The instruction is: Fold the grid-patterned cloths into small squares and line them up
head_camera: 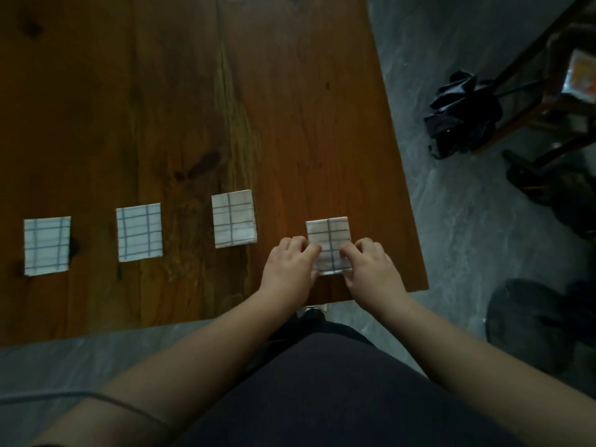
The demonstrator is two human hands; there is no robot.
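Several folded white cloths with a grey grid lie in a row on the brown wooden table (193, 91). The left cloth (47, 246), the second cloth (139, 232) and the third cloth (234, 219) lie free. The rightmost cloth (329, 235) sits near the table's front right corner. My left hand (292, 262) pinches its left edge with curled fingers. My right hand (371, 262) pinches its right edge the same way. The cloth's lower part is partly hidden between my fingers.
The table's right edge (403, 175) runs close to the rightmost cloth. Beyond it is grey floor with a black crumpled bag (464, 114), a dark chair frame (548, 91) and a dark round stool (532, 321). My dark clothing fills the bottom.
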